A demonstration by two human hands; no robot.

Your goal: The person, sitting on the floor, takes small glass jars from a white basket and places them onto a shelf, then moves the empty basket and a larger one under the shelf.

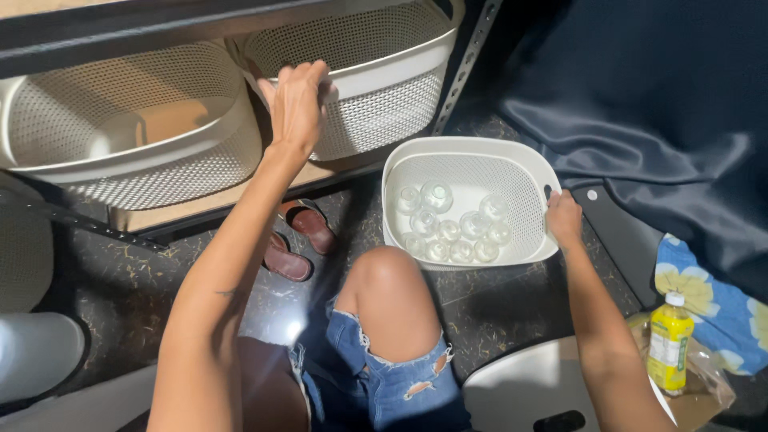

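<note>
My left hand (298, 100) reaches up and grips the front rim of a cream perforated basket (376, 80) standing on a low shelf. My right hand (563, 218) holds the right side handle of a white perforated basket (472, 152) sitting on the dark floor. Several clear glass cups (452, 224) lie inside that floor basket. My bare knee and torn denim shorts are between my arms.
A second cream basket (128, 128) stands on the shelf at left. Brown sandals (300, 240) are on the floor below. A dark blue cloth (656, 112) drapes at right, a flowered cloth (720, 304) and a yellow bottle (669, 342) at bottom right. A white lid (536, 384) lies near.
</note>
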